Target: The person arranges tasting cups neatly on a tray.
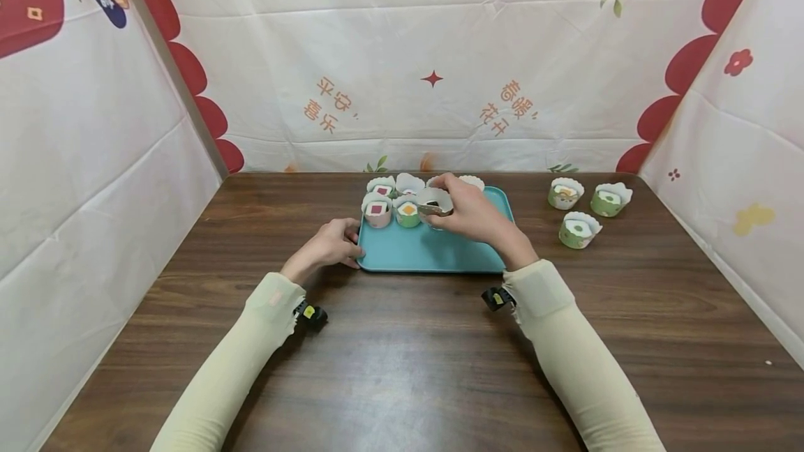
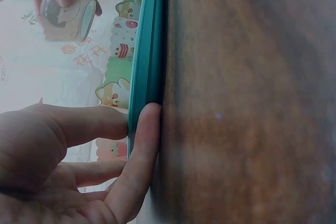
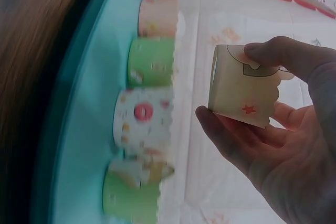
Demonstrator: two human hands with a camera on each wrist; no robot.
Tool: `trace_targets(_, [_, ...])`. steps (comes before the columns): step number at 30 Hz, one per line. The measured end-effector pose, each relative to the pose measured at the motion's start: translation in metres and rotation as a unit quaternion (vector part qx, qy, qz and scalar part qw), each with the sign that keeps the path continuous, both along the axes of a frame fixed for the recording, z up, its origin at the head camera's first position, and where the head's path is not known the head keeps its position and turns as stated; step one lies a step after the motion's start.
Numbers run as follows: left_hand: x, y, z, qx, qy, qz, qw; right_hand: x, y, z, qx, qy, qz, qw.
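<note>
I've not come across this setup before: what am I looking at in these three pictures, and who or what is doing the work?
There is no robot here: a person is working bare-handed. The wide picture comes from a camera worn on the head, looking forward and down. The other two come from cameras worn on the wrists, showing the work close up, and there the scene appears turned sideways. On the wood-grained table lies a blue tray with decorated paper cups in its far half. Three more cups stand to the right of it. The left hand holds the tray's left edge, and the right hand holds a lifted cup above the tray.
</note>
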State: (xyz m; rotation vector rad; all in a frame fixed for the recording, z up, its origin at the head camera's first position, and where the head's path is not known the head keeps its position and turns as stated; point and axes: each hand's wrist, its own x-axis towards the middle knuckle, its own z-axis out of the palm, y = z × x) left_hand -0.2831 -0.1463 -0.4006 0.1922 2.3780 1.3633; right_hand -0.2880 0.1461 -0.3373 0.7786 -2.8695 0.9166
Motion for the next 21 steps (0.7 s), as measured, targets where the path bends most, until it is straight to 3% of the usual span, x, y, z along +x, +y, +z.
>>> trace_targets(11, [-0.001, -0.001, -0.001, 0.006, -0.002, 0.002, 1.0000, -0.002, -0.040, -0.008, -0.009, -0.007, 0.034, 0.9993])
trace_targets(21, [-0.001, -0.001, -0.001, 0.002, -0.002, 0.004, 1.0000, -0.006, -0.060, -0.029, -0.022, 0.007, 0.034, 0.9991])
